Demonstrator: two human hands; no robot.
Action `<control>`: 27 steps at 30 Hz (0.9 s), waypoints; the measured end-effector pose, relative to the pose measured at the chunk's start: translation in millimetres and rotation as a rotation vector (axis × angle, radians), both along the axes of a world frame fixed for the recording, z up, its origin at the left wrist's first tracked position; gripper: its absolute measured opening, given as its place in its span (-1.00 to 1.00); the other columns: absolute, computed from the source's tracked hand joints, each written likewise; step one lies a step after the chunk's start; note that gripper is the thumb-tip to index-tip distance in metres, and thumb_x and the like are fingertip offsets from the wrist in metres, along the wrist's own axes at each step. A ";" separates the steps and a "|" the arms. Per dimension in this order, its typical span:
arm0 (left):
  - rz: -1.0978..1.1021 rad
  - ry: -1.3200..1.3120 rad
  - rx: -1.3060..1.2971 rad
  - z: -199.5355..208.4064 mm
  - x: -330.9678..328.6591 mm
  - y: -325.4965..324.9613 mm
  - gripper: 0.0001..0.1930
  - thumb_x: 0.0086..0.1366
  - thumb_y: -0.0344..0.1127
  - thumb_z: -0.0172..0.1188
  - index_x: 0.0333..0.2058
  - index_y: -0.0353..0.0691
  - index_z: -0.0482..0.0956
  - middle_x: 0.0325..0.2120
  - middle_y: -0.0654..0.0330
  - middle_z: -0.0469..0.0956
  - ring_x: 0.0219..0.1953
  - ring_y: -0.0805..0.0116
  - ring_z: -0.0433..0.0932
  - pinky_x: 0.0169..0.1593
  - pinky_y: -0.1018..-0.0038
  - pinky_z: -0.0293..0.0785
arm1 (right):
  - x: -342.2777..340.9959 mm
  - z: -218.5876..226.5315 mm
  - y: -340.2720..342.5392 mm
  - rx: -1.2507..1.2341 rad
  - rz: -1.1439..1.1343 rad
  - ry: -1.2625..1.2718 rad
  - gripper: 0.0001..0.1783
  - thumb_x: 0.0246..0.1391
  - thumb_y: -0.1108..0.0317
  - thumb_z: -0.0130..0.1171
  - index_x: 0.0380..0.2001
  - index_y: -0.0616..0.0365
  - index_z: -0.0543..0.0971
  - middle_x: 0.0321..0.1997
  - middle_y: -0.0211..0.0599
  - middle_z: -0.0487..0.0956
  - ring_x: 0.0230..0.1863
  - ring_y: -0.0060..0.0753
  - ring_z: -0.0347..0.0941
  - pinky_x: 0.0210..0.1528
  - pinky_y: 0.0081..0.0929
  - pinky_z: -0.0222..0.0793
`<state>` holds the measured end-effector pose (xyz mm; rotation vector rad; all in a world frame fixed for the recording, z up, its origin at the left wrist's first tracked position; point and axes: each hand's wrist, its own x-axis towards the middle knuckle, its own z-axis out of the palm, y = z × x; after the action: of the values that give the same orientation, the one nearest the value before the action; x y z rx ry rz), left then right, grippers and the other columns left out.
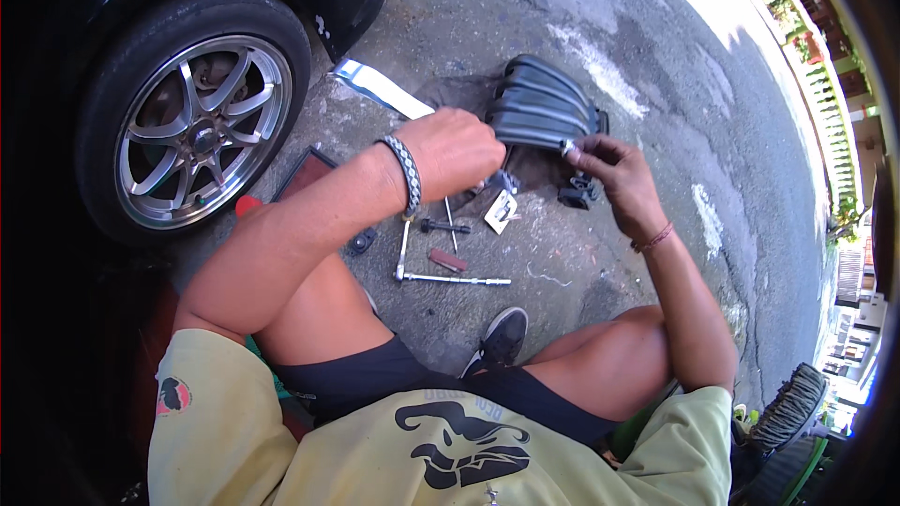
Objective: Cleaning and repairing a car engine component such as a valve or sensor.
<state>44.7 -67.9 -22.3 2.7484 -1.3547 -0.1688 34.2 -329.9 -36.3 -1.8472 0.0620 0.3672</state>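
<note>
Fingers curled, my left hand [459,150] is held over the ground in front of me; whatever it grips is hidden beneath it. My right hand [614,173] pinches a small piece, whitish and dark, between thumb and fingertips, too small to name. Just beyond both hands lies a black ribbed engine part [544,103] that looks like an intake manifold, resting on a dark cloth [459,89]. Below the hands are a ratchet wrench with a long bar [455,279], a black bolt-like piece [444,227], a reddish-brown block [447,260] and a small white card [502,212].
A car wheel [202,131] with silver spokes stands at the left, under a black fender [342,14]. A pale strip [384,89] lies near it. My shoe [502,337] is on the asphalt between my bent legs. A railing [830,94] runs along the far right.
</note>
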 end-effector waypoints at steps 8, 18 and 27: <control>0.474 0.383 -0.078 -43.1 12.4 48.5 -0.77 0.16 -0.41 0.23 -0.24 -0.45 0.61 -0.52 -0.07 0.61 -0.42 0.11 0.64 -0.26 0.29 0.55 | 25.8 -29.9 9.5 -0.012 0.167 0.062 -0.70 0.09 0.26 0.35 -0.21 0.24 0.60 -0.28 -0.44 0.61 -0.30 -0.64 0.52 -0.20 -0.62 0.48; 1.233 1.319 -1.021 -143.6 -18.9 75.9 -0.59 0.34 0.02 0.18 -0.13 -0.22 0.41 -0.27 0.05 0.64 -0.48 0.51 0.53 -0.56 0.67 0.34 | -17.6 -166.3 114.5 0.184 0.107 0.193 -0.74 -0.01 0.27 0.44 -0.32 0.22 0.67 -0.42 -0.39 0.66 -0.43 -0.65 0.50 -0.34 -0.63 0.45; 1.443 1.394 -1.115 -193.7 -65.7 79.0 -0.79 0.31 -0.25 0.25 -0.30 -0.32 0.57 -0.54 0.25 0.49 -0.56 0.53 0.43 -0.61 0.63 0.24 | -54.1 -227.6 173.3 0.464 -0.145 0.541 -0.75 0.02 0.34 0.41 -0.30 0.29 0.62 -0.41 -0.38 0.62 -0.44 -0.64 0.47 -0.37 -0.67 0.35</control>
<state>-21.0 11.1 -216.1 1.2846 0.7335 -0.6763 -19.9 -156.5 -263.8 -1.2401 0.4423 0.7069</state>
